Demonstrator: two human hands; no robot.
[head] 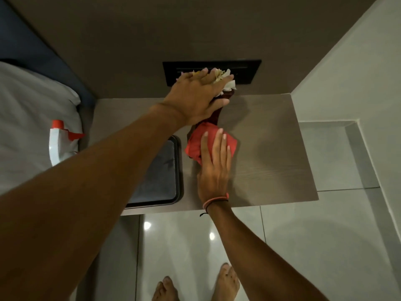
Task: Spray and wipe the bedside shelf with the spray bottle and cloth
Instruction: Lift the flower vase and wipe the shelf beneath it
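A grey-brown wooden bedside shelf (271, 148) juts from the wall. My right hand (214, 168) lies flat with fingers together on a folded red cloth (195, 142), pressing it onto the shelf's middle. My left hand (195, 98) grips the top of a dark red vase (213, 117) with white and yellow flowers (225, 80), which stands just behind the cloth; the vase body is mostly hidden by the hand. The white spray bottle (57, 146) with a red trigger lies on the bed at the left, away from both hands.
A black tray (176, 170) with a dark liner rests on the shelf's left part, partly under my left forearm. A black switch panel (249, 70) is set in the wall behind. A white pillow (28, 118) lies left. Glossy floor tiles and my bare feet (195, 285) are below.
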